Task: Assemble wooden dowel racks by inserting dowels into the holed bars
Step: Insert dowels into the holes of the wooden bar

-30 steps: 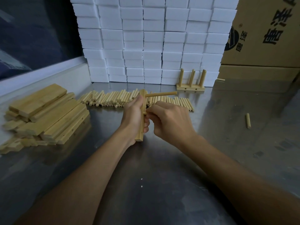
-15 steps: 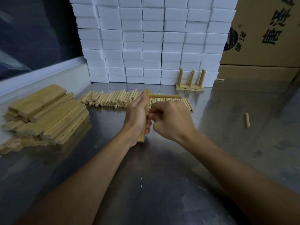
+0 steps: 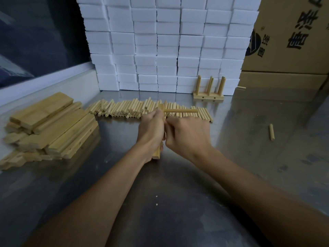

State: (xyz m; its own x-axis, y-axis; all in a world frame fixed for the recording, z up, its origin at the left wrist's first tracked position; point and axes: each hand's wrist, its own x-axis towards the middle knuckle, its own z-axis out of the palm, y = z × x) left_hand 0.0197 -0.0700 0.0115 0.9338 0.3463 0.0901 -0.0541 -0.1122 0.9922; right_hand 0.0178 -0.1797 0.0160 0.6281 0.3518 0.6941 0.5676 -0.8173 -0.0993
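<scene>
Here, steel table (image 3: 178, 220), white block wall (image 3: 167, 47)

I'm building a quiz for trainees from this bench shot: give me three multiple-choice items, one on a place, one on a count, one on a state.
1. Where does the finished rack stand?
A. against the white blocks
B. on the bar stack
C. inside the carton

2. How many dowels stick out of the held bar?
A. none
B. one
C. three

3. What is the left hand doing?
A. resting flat
B. gripping the bar
C. pointing

Answers: 1 A, its base sits on the table before the blocks; 2 B, a single dowel points right; 3 B, its fingers curl round the bar.
</scene>
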